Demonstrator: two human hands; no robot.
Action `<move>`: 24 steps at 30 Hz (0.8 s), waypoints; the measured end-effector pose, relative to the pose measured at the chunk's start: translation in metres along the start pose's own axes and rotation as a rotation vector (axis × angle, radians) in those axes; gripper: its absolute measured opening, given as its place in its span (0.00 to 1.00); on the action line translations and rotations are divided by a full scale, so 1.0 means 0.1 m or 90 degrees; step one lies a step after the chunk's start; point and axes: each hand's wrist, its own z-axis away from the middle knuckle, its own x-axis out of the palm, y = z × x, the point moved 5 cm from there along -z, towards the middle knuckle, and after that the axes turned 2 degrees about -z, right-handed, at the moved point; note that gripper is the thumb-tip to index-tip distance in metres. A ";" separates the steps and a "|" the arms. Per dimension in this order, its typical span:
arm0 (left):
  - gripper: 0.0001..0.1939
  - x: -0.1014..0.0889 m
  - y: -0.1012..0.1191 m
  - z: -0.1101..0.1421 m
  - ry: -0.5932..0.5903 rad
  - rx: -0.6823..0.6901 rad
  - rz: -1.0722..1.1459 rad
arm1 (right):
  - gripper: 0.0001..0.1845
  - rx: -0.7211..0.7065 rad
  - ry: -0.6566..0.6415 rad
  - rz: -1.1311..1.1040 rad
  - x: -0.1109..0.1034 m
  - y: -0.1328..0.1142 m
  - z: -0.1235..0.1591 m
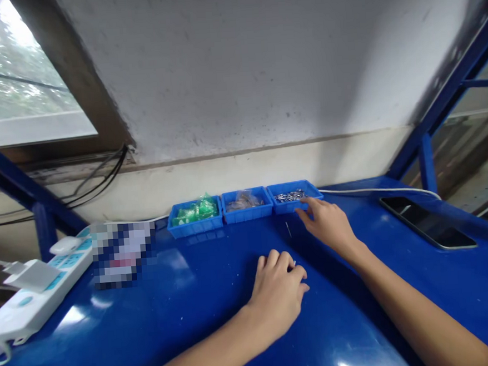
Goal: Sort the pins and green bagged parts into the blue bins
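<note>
Presently, right of centre, metal pieces point(290, 196) lie just beyond my right hand point(328, 223), fingertips slightly parted; left hand point(279, 292) curled, contents indiscernible.

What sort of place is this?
Probably a workshop or assembly area: three blue plastic bins, one holding small metal parts, share a blue tabletop with a power strip.

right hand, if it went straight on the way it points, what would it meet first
Probably the rightmost blue rectangular plastic tray, holding small silvery metal pieces; depth leaves unclear whether the right hand already touches it.
</note>
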 end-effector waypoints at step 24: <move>0.08 -0.26 -0.82 0.35 0.188 -0.243 0.446 | 0.08 -0.417 -0.148 -0.341 0.02 -1.00 0.60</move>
